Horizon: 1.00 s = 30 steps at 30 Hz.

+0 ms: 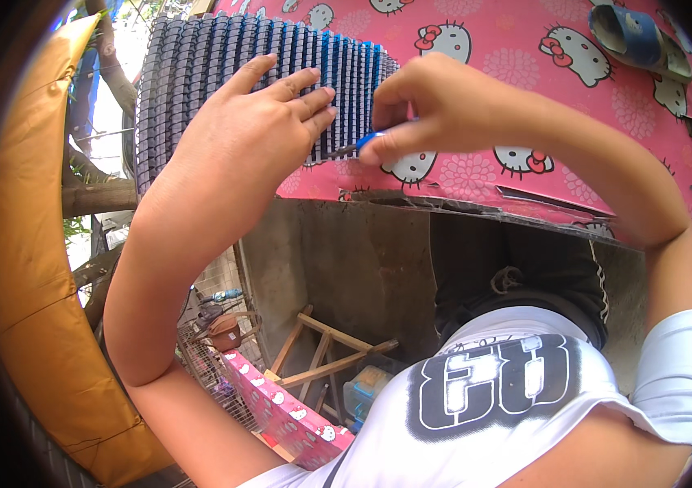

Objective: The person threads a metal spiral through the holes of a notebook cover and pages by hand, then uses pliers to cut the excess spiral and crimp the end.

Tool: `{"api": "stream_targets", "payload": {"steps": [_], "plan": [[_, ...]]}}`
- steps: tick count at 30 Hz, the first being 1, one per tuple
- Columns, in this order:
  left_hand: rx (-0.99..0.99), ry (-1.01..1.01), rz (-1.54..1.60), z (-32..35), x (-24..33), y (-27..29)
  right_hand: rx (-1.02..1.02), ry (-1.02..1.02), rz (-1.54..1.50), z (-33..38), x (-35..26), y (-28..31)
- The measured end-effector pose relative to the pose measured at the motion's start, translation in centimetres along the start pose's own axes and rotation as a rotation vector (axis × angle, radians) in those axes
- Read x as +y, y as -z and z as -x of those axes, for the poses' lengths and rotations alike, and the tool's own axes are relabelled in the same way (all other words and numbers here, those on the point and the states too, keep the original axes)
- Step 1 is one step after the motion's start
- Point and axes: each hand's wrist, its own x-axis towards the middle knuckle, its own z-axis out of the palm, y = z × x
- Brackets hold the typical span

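A panel of woven strips [191,89], black and grey with blue along its far right part, lies at the far left of the pink table. My left hand [256,122] rests palm down on it, fingers stretched out and slightly apart. By the panel's near right corner, my right hand [423,106] grips what looks like scissors [368,140] with a blue handle. Their dark blade points left to the panel's near edge, close to my left fingertips. The fingers of my right hand partly hide the handle.
The pink table cover [517,41] has cartoon cats and is torn along the near edge. A blue slipper-like object [630,37] lies at the far right. Orange-yellow cloth [32,268] hangs at left. Below stand a wooden frame [329,374] and a bluish clear container [362,394].
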Motion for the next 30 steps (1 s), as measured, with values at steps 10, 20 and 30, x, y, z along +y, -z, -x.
{"api": "stream_targets", "payload": {"steps": [10,20,30], "plan": [[-0.037,0.024,0.03,-1.1,0.7,-0.5,0.325,0.394,0.445,1.7,1.9,-1.4],[-0.067,0.022,0.035,-1.8,1.1,-0.6,-0.03,-0.188,-0.202,0.4,1.4,-1.0],[-0.135,0.03,0.01,-2.0,1.2,0.0,0.108,0.066,0.069,1.0,2.0,-2.0]]}}
